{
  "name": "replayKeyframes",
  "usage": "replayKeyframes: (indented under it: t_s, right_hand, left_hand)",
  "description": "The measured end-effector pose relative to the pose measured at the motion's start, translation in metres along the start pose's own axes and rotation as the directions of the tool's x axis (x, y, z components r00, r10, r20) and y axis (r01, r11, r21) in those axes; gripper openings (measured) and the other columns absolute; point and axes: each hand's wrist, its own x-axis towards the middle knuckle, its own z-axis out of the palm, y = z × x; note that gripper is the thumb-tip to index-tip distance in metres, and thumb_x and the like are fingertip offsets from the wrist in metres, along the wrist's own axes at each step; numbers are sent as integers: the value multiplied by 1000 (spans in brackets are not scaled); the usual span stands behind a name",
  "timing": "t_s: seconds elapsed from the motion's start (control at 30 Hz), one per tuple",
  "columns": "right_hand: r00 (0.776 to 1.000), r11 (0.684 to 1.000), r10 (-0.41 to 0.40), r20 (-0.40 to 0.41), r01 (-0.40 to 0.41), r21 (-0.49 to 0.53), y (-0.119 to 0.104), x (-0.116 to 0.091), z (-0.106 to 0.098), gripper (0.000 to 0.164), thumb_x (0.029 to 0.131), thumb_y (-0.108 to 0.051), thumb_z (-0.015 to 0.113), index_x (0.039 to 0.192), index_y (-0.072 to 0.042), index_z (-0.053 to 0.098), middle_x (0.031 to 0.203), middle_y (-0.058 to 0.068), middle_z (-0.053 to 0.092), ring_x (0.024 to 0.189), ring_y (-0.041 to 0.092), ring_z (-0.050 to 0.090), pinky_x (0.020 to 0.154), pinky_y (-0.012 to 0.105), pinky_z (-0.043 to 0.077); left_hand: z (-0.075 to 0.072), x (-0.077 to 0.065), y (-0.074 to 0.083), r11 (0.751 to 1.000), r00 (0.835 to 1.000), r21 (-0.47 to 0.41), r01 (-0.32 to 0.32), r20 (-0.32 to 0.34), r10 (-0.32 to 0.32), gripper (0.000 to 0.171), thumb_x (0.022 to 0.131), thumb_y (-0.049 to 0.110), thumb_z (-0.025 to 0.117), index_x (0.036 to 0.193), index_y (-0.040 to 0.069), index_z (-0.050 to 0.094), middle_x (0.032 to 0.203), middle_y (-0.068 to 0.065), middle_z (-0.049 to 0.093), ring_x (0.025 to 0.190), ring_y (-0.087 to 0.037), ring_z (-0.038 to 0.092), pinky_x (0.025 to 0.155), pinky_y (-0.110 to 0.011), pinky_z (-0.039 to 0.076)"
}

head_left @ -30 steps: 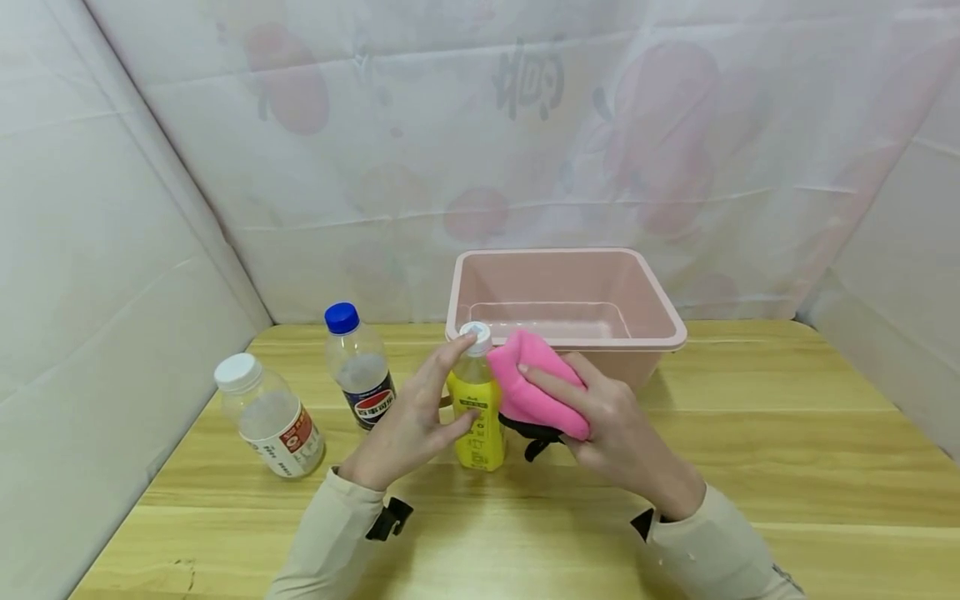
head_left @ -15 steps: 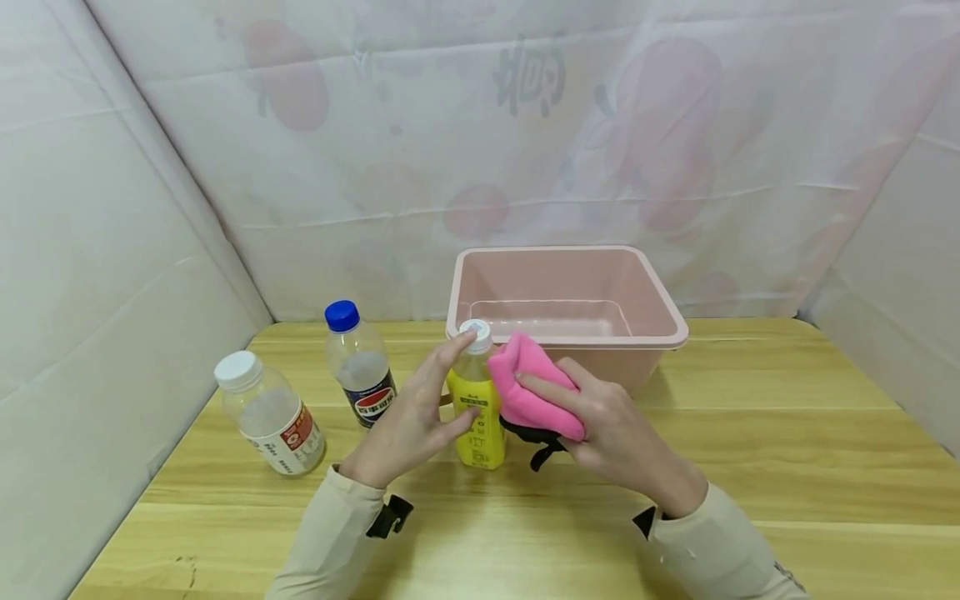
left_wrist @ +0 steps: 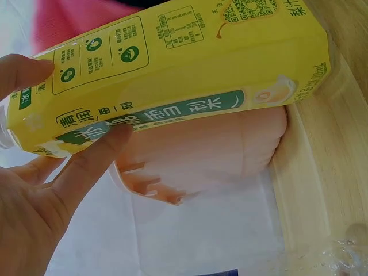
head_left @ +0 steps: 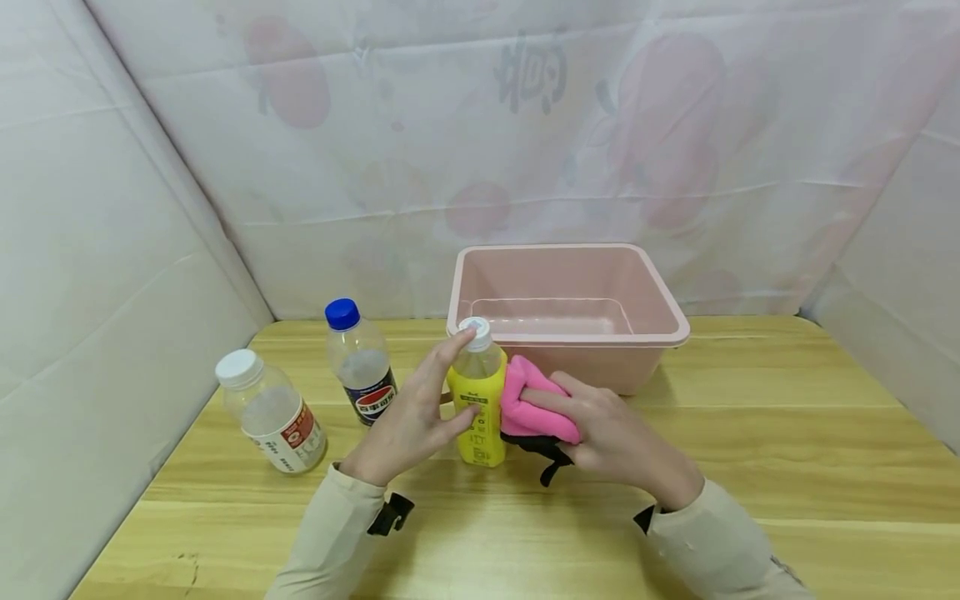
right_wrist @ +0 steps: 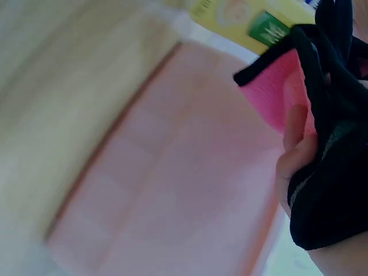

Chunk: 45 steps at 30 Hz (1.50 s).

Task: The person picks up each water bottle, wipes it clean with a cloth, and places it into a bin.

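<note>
A yellow-labelled drink bottle [head_left: 480, 417] with a white cap stands upright on the table. My left hand [head_left: 412, 417] holds it from the left, the thumb across the label and the index finger up at the cap. In the left wrist view more fingers lie along the far side of the bottle [left_wrist: 184, 80]. My right hand [head_left: 607, 425] grips a bunched pink cloth [head_left: 536, 408] with black edging and a dangling black strap. The cloth touches the right side of the bottle. Black fabric hides part of the right hand [right_wrist: 296, 161] in the right wrist view.
Behind the bottle is a pink plastic tub [head_left: 577, 342], close to the right hand. To the left stand a blue-capped bottle [head_left: 363, 375] and a white-capped bottle [head_left: 273, 417]. A pale fabric wall [head_left: 375, 167] rises behind the wooden table [head_left: 750, 433].
My right hand has moved the pink cloth down along the bottle's right side, from near the neck to the label. The left hand and the bottle stay in place.
</note>
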Motion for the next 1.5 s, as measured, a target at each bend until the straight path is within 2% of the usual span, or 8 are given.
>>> replayKeyframes:
  t_s: [0.2, 0.37, 0.47, 0.67, 0.9, 1.1, 1.23, 1.5]
  right_hand:
    - [969, 991, 130, 212, -133, 2, 4, -4, 9, 46, 76, 13, 69, 111, -17, 70, 88, -6, 52, 66, 6, 45, 55, 24, 48]
    - [897, 974, 224, 382, -211, -77, 6, -7, 17, 54, 77, 13, 67, 125, -12, 71, 125, 14, 64, 104, 32, 66, 86, 52, 58]
    - [872, 970, 241, 426, -225, -89, 6, -8, 19, 61, 73, 17, 64, 129, -6, 68, 135, 24, 59, 117, 42, 61, 91, 60, 54]
    - [864, 966, 257, 434, -247, -80, 4, -9, 19, 65, 71, 20, 63, 130, -5, 68, 137, 26, 57, 118, 44, 60, 92, 61, 53]
    - [912, 983, 179, 370, -153, -99, 7, -9, 16, 64, 70, 19, 64, 128, -10, 70, 128, 16, 63, 95, 29, 66, 80, 48, 60]
    - [966, 994, 105, 238, -93, -61, 4, -5, 5, 56, 70, 17, 69, 113, -17, 71, 90, -6, 53, 66, 8, 46, 56, 24, 47]
    - [991, 998, 56, 119, -52, -35, 0, -2, -2, 59, 64, 21, 68, 110, -17, 71, 84, -8, 45, 63, 5, 38, 50, 18, 39]
    - [994, 997, -57, -91, 52, -54, -2, 2, -4, 80, 52, 24, 57, 122, -12, 72, 94, 1, 57, 63, 9, 43, 48, 17, 37]
  left_hand:
    - [-1, 0, -2, 1000, 1000, 6, 4, -1, -4, 93, 84, -8, 76, 156, 14, 21, 151, -25, 38, 127, -40, 53, 78, -39, 62]
    - [-1, 1, -2, 1000, 1000, -9, 5, -5, -5, 93, 84, -9, 76, 156, 14, 22, 151, -26, 37, 128, -41, 52, 78, -40, 62]
    - [-1, 1, -2, 1000, 1000, -14, 5, -8, -5, 93, 84, -9, 76, 156, 14, 21, 152, -26, 37, 129, -42, 51, 79, -40, 62]
    - [0, 0, -2, 1000, 1000, -14, 8, -9, -8, 93, 84, -10, 76, 155, 14, 22, 151, -26, 37, 128, -42, 51, 79, -41, 62]
    - [0, -1, -2, 1000, 1000, -25, 15, -5, -15, 92, 84, -9, 76, 155, 13, 22, 153, -26, 35, 130, -43, 50, 79, -40, 62]
    - [0, -1, -2, 1000, 1000, -23, 17, -4, -17, 93, 84, -9, 76, 156, 14, 21, 152, -25, 37, 129, -41, 51, 79, -40, 62]
    - [0, -1, -3, 999, 1000, -27, 17, 2, -16, 93, 85, -9, 75, 156, 14, 21, 153, -25, 36, 130, -41, 50, 80, -39, 62]
    - [-1, 0, -3, 1000, 1000, -25, 10, -2, -10, 93, 84, -10, 75, 156, 13, 21, 154, -25, 35, 130, -41, 50, 80, -38, 61]
